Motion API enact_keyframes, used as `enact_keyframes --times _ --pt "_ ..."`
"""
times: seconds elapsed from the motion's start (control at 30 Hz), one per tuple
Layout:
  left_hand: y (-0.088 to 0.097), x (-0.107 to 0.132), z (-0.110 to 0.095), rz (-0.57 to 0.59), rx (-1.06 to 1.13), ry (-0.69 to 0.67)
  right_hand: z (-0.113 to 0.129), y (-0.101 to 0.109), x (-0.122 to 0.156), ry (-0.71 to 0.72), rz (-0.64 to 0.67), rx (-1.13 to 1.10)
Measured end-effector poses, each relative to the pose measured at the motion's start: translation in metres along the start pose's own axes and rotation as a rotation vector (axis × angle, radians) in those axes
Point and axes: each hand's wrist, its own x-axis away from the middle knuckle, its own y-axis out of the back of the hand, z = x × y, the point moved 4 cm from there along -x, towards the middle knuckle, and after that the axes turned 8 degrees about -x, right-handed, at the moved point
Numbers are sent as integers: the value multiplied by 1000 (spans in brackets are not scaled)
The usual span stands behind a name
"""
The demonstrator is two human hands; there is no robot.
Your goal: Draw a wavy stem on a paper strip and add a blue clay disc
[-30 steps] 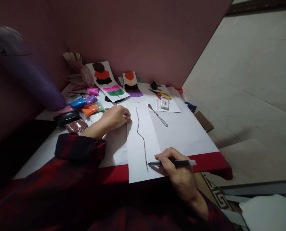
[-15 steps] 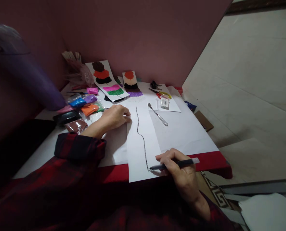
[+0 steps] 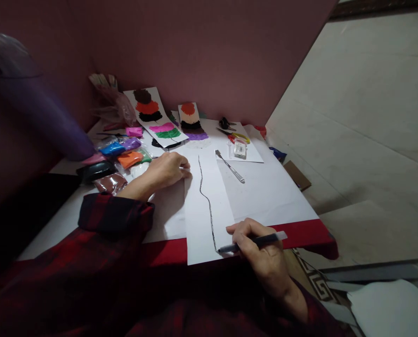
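A long white paper strip [image 3: 211, 210] lies lengthwise before me, its near end hanging past the table's front edge. Down it runs a wavy black line [image 3: 206, 199]. Between the thumb and fingers of my right hand [image 3: 261, 250] is a dark marker pen [image 3: 260, 240] with a pale end; its tip rests by the line's lower end. My left hand [image 3: 168, 171] lies at the strip's left edge, fingers bent, with a gap between thumb and forefinger. Some of its fingers are hidden from view.
Bagged coloured clay packets [image 3: 130, 159] lie left, beside a tall purple bottle [image 3: 50, 107]. Painted paper strips [image 3: 165, 126] lie behind. At right are a metal tool [image 3: 232, 168], scissors [image 3: 239, 138] and a small white packet [image 3: 240, 150]. A red cloth [image 3: 300, 236] edges the table.
The pen tip has moved very slightly down and toward the right at the line's lower end. My left hand stays in the same place on the paper's edge.
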Motion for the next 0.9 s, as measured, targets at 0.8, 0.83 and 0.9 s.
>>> enact_keyframes --times 0.8,0.83,0.9 --pt "1 1 -1 19 -58 0 0 5 0 -89 21 -107" --pt "1 1 -1 17 -57 -7 5 8 -3 -85 16 -148" --pt "0 1 0 0 -47 -24 20 19 -14 -57 -13 -208"
